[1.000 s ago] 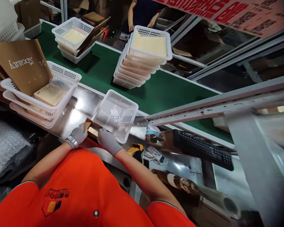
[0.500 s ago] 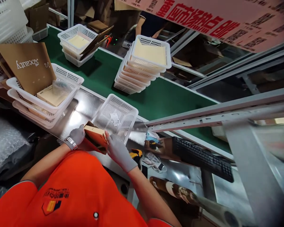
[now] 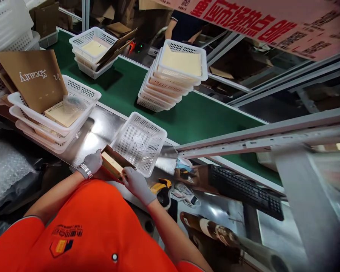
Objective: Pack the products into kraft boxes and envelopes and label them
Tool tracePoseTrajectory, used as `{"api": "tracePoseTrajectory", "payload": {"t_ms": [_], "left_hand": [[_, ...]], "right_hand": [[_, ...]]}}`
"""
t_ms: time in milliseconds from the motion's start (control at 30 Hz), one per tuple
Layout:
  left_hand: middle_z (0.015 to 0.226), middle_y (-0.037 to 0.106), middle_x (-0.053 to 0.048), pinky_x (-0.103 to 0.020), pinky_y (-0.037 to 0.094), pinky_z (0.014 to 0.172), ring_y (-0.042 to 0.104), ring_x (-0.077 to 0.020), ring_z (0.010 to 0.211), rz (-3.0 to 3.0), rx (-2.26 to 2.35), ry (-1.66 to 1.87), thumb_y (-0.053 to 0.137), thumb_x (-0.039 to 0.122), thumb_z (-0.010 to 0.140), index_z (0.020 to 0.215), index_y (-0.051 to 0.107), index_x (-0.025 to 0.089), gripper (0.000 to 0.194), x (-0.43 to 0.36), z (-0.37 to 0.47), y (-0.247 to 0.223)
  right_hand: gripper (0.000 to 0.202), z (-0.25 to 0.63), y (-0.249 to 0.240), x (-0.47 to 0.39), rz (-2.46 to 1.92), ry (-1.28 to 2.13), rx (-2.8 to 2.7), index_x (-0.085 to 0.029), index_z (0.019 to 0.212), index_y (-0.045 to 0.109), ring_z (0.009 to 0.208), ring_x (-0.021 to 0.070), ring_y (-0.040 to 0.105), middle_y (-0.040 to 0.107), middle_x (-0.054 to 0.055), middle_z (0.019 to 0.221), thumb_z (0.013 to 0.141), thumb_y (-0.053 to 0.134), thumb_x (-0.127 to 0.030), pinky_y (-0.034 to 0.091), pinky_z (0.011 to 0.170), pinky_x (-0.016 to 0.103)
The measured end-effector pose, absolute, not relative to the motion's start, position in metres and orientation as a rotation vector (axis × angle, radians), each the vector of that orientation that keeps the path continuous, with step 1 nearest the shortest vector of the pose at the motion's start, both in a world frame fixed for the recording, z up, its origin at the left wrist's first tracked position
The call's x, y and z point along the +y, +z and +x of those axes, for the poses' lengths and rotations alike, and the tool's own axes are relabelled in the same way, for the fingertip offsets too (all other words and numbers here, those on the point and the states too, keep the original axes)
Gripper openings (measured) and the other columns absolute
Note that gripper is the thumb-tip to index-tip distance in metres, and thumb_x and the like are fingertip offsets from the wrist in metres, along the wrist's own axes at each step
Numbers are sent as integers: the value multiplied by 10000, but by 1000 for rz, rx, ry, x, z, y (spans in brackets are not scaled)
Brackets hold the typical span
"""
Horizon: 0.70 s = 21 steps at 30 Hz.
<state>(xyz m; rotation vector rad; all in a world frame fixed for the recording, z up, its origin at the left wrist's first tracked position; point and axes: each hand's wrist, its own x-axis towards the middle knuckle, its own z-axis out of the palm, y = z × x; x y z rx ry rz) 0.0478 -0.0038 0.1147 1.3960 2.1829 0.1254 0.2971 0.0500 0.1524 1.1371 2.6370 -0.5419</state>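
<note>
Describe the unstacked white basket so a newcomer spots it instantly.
Find the green conveyor crossing the scene. On the metal counter along its near side, just beyond the gloved right hand, sits the white basket. Unlike the stacked baskets nearby, it stands alone, showing only a printed slip inside.

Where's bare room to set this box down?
Closest is the steel worktop beyond the left hand, between the left basket stack and the single basket. The green belt also shows bare between the tall basket stack and the white rail. Crowded: right of the right hand, with cables and a keyboard.

“Sbeauty” on cardboard (image 3: pixel 31 88), “市场热点” on banner (image 3: pixel 260 28)
</note>
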Motion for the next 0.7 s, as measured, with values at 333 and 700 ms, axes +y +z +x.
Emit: {"api": "tracePoseTrajectory", "payload": {"t_ms": [333, 700], "left_hand": [[1130, 844, -233, -403, 623, 922, 844, -344, 1092, 1421, 2152, 111, 387, 296, 1179, 1662, 562, 103, 549, -2, 47, 123], [1579, 613, -202, -420, 629, 987, 760, -330, 1215, 1698, 1929, 50, 454, 339, 1150, 1623, 648, 249, 520, 5, 47, 127]], "right_hand": [[384, 241, 160, 71, 1004, -338, 2421, -159, 1456, 709, 1085, 316, 817, 789, 192, 1233, 1113, 549, -225, 601, 873, 365], [442, 224, 143, 69, 1176, -259, 2378, -69, 1408, 745, 1169, 340, 798, 706, 283, 1331, 1129, 405, -117, 681, 899, 395]]}}
